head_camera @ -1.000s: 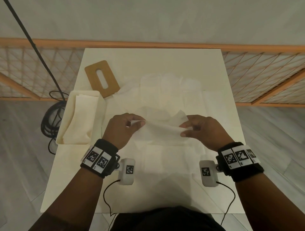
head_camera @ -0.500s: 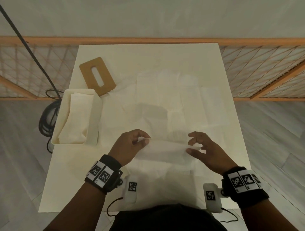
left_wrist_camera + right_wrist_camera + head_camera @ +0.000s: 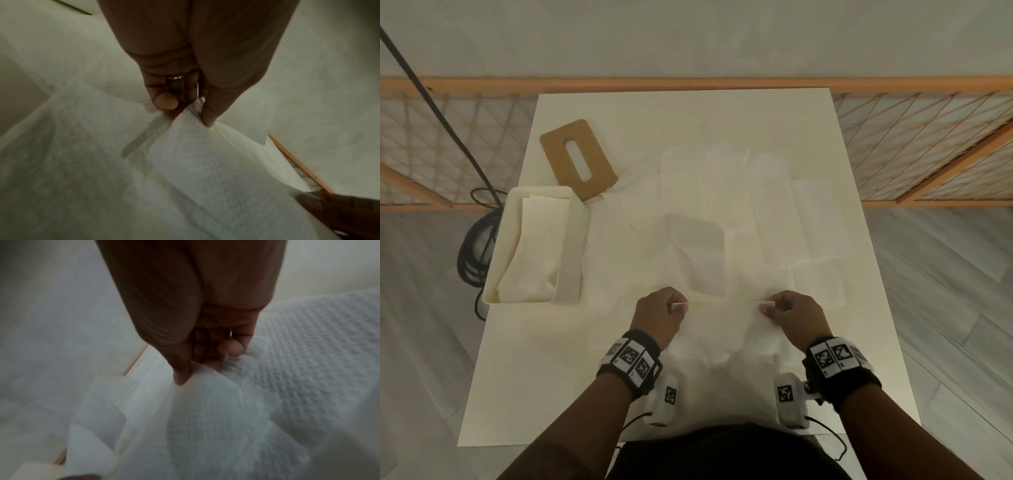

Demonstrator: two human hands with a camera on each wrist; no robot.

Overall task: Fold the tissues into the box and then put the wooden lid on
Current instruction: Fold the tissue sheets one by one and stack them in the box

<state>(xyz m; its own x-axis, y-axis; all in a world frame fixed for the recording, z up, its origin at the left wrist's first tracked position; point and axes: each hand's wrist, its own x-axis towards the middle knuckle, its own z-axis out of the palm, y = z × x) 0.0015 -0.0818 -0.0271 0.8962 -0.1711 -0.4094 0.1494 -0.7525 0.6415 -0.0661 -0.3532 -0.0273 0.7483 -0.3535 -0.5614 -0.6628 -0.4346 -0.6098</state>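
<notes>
tissue: embossed matt paper | lid: smooth matt wood | box: matt cream plastic | table: smooth, looking matt

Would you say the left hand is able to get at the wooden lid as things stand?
Probably not yet: the left hand pinches one end of the tissue, with the right hand on the other. The wooden lid lies uncovered beyond the box, so once the hand lets go, the way looks free.
</notes>
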